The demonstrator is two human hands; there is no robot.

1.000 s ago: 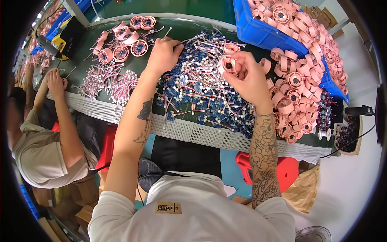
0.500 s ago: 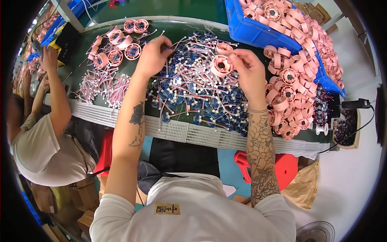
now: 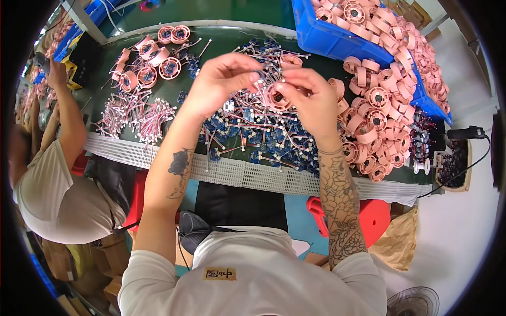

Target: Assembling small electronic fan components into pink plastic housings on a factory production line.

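My right hand (image 3: 313, 97) pinches a pink plastic ring-shaped housing (image 3: 276, 99) with a dark centre and raises it above the pile. My left hand (image 3: 224, 81) is beside it, thumb and fingers closed on a small blue circuit board (image 3: 260, 75), mostly covered by the fingertips; a white connector shows there. The two hands almost meet over the ring. Beneath them spreads a heap of blue circuit boards (image 3: 279, 139) with white connectors and red, white and dark leads. Another pink ring (image 3: 291, 60) lies just beyond my right fingertips.
Many pink rings (image 3: 377, 118) are piled at the right, below a full blue bin (image 3: 337, 39). To the left lie rings with boards fitted (image 3: 147, 76) and bundled cables (image 3: 134, 116). White perforated strips (image 3: 253, 174) line the front edge. A co-worker (image 3: 63, 174) sits at the left.
My left hand has moved right from the far-left side of the board heap to beside the pink ring. My right hand has brought the ring slightly left and lower, tilting it.
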